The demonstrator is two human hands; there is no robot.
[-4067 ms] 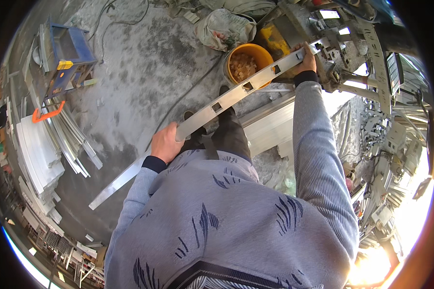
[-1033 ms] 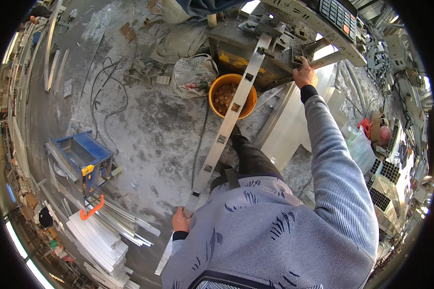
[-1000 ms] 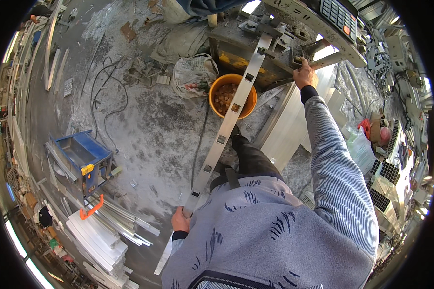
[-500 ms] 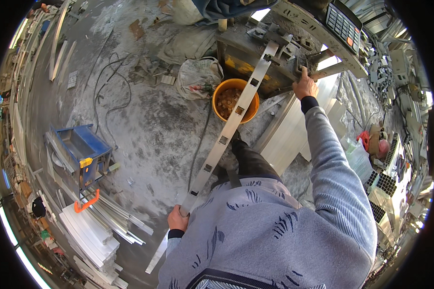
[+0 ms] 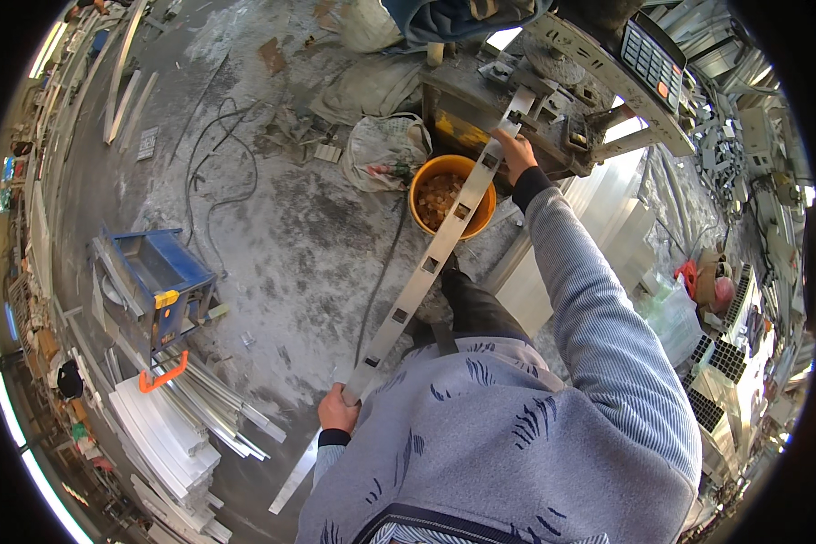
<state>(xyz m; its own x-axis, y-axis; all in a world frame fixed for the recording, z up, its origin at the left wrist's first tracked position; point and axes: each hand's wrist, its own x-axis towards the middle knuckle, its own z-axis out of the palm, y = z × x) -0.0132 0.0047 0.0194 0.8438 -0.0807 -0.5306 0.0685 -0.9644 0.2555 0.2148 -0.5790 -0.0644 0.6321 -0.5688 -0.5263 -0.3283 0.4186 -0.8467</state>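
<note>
A long, straight metal profile [image 5: 414, 288] with several square cutouts slants from my body up to the machine on the workbench. My left hand [image 5: 338, 411] is closed around its near end beside my hip. Towards the far end, my right hand [image 5: 517, 156] grips the profile, its fingers at the edge just above a cutout. The tip of the profile rests at the small metal machine [image 5: 546, 89] on the dark, worn workbench [image 5: 462, 109]. Under the profile stands an orange bucket [image 5: 451, 166] holding small offcuts, partly covered by it.
A calculator [image 5: 653, 62] lies on the ledge at the far right. At left stands a blue metal stand [image 5: 159, 272] near stacked profiles [image 5: 168, 426] and an orange handle [image 5: 164, 372]. A white sack [image 5: 385, 150] and a loose cable [image 5: 222, 150] lie on the dusty floor.
My right hand has moved left from the machine's front onto the profile and taken hold of it. My left hand keeps its grip on the near end.
</note>
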